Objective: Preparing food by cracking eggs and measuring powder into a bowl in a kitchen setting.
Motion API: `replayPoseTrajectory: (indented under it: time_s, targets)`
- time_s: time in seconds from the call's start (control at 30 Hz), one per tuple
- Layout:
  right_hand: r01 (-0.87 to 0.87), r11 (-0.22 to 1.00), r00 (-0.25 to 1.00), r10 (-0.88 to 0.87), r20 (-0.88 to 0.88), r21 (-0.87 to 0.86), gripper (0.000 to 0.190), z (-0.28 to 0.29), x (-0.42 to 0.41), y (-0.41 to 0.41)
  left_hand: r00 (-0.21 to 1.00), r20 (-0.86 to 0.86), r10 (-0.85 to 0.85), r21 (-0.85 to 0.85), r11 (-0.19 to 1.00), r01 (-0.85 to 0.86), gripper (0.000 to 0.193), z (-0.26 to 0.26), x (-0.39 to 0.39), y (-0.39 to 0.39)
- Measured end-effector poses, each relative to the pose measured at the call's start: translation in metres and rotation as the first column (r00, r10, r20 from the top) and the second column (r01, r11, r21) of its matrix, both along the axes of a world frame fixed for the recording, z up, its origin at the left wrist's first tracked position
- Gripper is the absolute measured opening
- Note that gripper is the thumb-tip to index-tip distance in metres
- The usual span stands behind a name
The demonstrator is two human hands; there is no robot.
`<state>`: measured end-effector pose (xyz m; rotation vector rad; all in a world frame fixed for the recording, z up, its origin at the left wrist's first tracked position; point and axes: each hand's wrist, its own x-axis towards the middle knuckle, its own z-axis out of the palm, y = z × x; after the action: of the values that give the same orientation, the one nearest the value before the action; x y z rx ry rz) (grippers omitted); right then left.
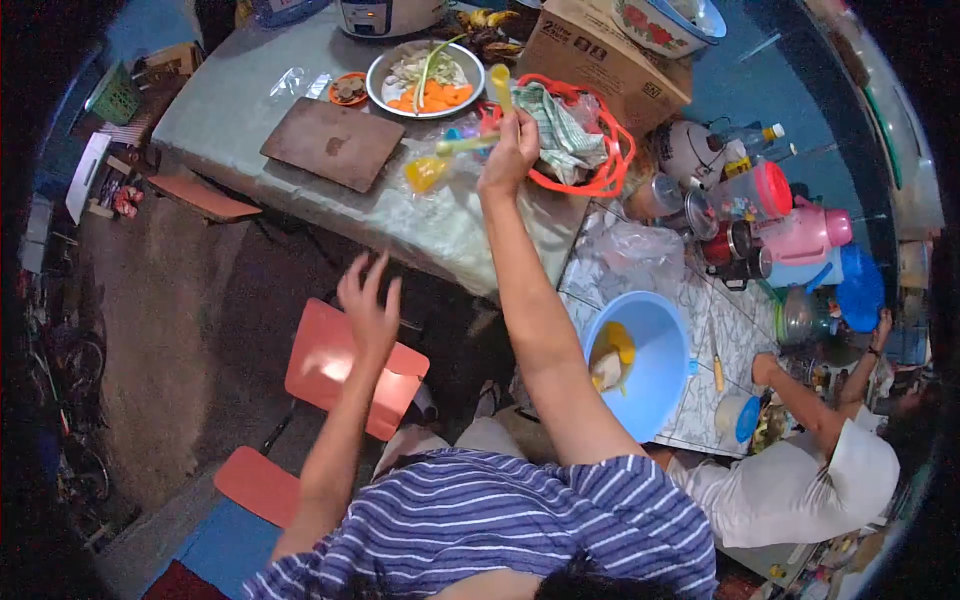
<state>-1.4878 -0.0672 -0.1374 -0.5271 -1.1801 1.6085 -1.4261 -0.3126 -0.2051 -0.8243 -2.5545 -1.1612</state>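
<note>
My right hand (514, 154) is raised over the table's near right corner, with a yellow plastic spoon (501, 84) upright between its fingers. Beside that hand a second pale yellow utensil (466, 143) extends leftward; whether I grip it too is unclear. Below it, a small clear bag with yellow contents (426, 174) is near a brown wooden board (334, 142). My left hand (371, 300), slightly blurred, hovers empty with fingers spread above a pink chair (322, 356). To the right of my right forearm, a light blue basin (646, 360) holds something yellow and a whitish heap.
A metal bowl (373, 88) contains chopped carrot and shredded vegetables. Close to my right hand, an orange-red plastic basket (626, 161) holds a checkered cloth. Jars, a pink jug (806, 232) and a knife (718, 367) occupy the tiled counter. Another person (795, 480) works at right.
</note>
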Motion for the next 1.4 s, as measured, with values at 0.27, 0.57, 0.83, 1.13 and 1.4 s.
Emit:
replayPoseTrajectory:
  time_s: [0.27,0.57,0.83,1.13,1.4]
  targets:
    - [0.051,0.941,0.864,-0.209,0.458,0.334,0.012,-0.086,0.029,0.008,0.923,0.336,0.188,-0.208,0.971,-0.122,0.035,-0.003,0.123,-0.158]
    - [-0.185,0.796,0.504,-0.426,0.752,0.576,0.022,-0.071,0.028,0.006,0.815,0.578,-0.042,0.418,0.873,-0.251,0.047,0.077,0.074,-0.119]
    - [-0.167,0.724,0.739,-0.358,0.571,0.669,0.021,-0.038,0.07,-0.02,0.819,-0.195,-0.54,0.978,-0.049,0.201,0.053,0.282,0.161,-0.238]
    - [-0.673,0.543,0.666,0.15,0.731,0.502,0.019,-0.029,0.172,-0.142,0.375,-0.927,-0.014,0.311,-0.587,0.748,0.034,0.371,0.213,-0.109]
    - [-0.785,0.421,0.613,0.414,0.673,0.455,0.017,0.019,0.201,-0.178,0.101,-0.908,0.407,0.007,-0.225,0.974,0.033,0.375,0.296,-0.063]
